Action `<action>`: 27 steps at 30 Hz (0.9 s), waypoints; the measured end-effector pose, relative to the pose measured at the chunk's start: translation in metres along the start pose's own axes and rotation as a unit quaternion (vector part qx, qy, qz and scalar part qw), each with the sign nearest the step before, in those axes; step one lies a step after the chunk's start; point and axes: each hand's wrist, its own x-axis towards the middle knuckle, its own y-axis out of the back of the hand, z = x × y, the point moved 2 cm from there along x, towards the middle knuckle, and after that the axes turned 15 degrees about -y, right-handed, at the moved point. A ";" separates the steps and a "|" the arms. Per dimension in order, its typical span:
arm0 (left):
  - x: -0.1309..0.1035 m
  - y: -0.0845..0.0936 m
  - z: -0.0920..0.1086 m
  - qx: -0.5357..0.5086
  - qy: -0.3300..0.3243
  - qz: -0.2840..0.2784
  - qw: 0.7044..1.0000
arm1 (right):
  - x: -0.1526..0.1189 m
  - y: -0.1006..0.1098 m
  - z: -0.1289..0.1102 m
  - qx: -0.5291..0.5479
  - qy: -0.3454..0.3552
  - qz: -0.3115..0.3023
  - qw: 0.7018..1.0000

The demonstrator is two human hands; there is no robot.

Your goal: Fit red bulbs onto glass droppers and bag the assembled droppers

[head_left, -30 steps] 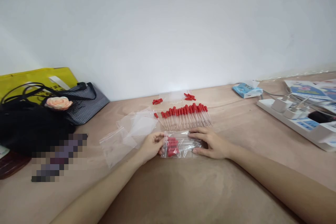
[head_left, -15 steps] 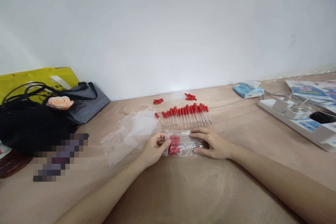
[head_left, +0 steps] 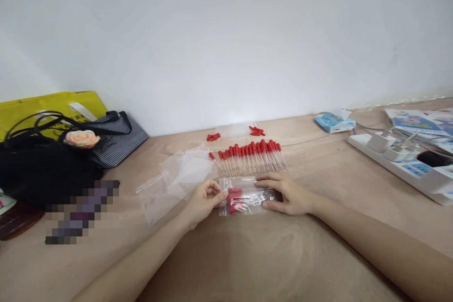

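A clear zip bag [head_left: 260, 198] lies flat on the table in front of me, with several red-bulbed droppers inside, their red bulbs [head_left: 235, 200] toward the left. My left hand [head_left: 206, 200] pinches the bag's left, zip end between thumb and forefinger. Over its right end rests my right hand [head_left: 288, 194], thumb and fingers spread apart and touching the plastic. Just beyond the bag, a row of loose droppers [head_left: 251, 155] lies side by side, red bulbs pointing away from me. Left of them, flat zip bags [head_left: 180, 174] overlap one another.
Farther back are two small piles of red bulbs [head_left: 213, 137] and another clear bag [head_left: 237, 130]. A white power strip [head_left: 399, 160] with chargers and a blue tissue pack [head_left: 334, 121] are at right. Dark, striped [head_left: 118, 141] and yellow bags [head_left: 53, 104] crowd the left.
The bag now lies flatter, its left zip edge showing more fully. My left hand has shifted slightly left and its fingers have moved out to the edge. My right hand has barely moved.
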 end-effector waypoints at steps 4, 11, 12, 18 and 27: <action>-0.001 -0.004 0.002 0.053 -0.029 -0.011 0.998 | 0.000 0.000 0.000 0.003 0.007 0.007 1.000; -0.002 -0.007 0.001 0.060 -0.032 -0.002 0.998 | 0.000 -0.001 0.002 0.002 0.010 0.014 1.000; -0.001 -0.008 0.000 0.058 -0.033 0.002 0.998 | 0.000 -0.001 0.002 0.000 0.008 0.012 1.000; -0.003 -0.009 -0.002 0.057 -0.043 0.028 0.997 | -0.001 0.001 0.000 0.011 0.016 0.014 1.000; -0.005 -0.007 0.003 0.085 0.002 -0.010 0.996 | -0.003 0.004 -0.005 -0.007 0.048 -0.002 0.999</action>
